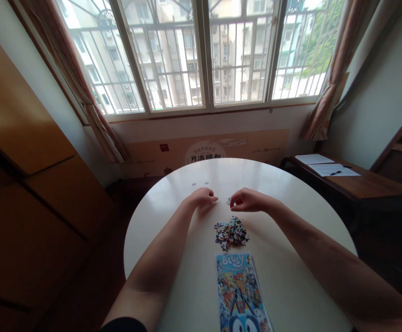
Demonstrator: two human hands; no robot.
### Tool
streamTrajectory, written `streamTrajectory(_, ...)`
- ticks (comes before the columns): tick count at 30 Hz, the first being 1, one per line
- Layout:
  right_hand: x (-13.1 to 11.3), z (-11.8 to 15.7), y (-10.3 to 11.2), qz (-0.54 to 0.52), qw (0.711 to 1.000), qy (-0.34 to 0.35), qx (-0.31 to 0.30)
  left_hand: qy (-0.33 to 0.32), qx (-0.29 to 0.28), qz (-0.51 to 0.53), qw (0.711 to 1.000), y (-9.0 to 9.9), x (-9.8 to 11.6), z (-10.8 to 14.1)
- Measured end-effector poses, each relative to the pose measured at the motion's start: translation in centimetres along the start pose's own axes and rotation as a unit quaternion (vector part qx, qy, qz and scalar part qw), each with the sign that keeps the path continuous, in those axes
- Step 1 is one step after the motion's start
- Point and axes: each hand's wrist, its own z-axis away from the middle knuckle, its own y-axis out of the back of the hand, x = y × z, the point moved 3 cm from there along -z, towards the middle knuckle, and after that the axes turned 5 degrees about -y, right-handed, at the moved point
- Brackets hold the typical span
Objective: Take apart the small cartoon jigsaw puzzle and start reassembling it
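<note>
Over the far half of the round white table, my left hand (pixel 203 197) is closed, its fingers curled inward. Whatever it may pinch is hidden. My right hand (pixel 249 200) faces it from the other side, thumb and fingers bent together at a small bluish puzzle piece (pixel 228 201). Between my forearms lies a loose heap of mixed puzzle pieces (pixel 231 233). Closer to me, a flat blue puzzle picture sheet or box (pixel 240 290) shows "BLUEY" and cartoon dogs. Two single pieces rest beyond my left hand, a pale piece (pixel 193 184) and a bluish piece (pixel 206 182).
The white table (pixel 145 240) has a curved edge all round. At the right stands a wooden side table (pixel 370 184) with papers (pixel 332 169) and a dark pen. A printed cardboard panel (pixel 152 157) leans below the barred window. Wooden cabinets (pixel 31 207) line the left.
</note>
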Motion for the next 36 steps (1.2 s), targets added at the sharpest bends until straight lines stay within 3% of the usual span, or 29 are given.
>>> streamTrajectory(5,-1.0,-0.2,-1.0,-0.013,0.999,0.005,-0.036,-0.029,-0.167,0.08,0.982,0.9,0.6,1.4)
streamTrajectory(9,-2.5,-0.5,-2.3,-0.017,0.997,0.028,-0.075,-0.035,-0.218,0.105,0.97,0.8,1.1,1.8)
streamTrajectory(14,-4.1,-0.7,-3.3,0.007,0.993,0.054,-0.105,-0.034,-0.217,0.132,0.967,0.8,0.7,1.7)
streamTrajectory(20,-4.1,-0.9,-3.9,0.059,0.994,0.041,-0.081,-0.038,-0.215,0.172,0.961,1.1,0.2,2.3)
streamTrajectory(27,-1.5,-1.3,-3.6,0.108,0.994,-0.025,0.006,-0.035,-0.208,0.17,0.963,0.8,0.0,1.9)
streamTrajectory(36,2.0,-0.4,0.2,0.118,0.979,-0.082,0.144,-0.033,-0.197,0.123,0.972,0.7,0.3,1.8)
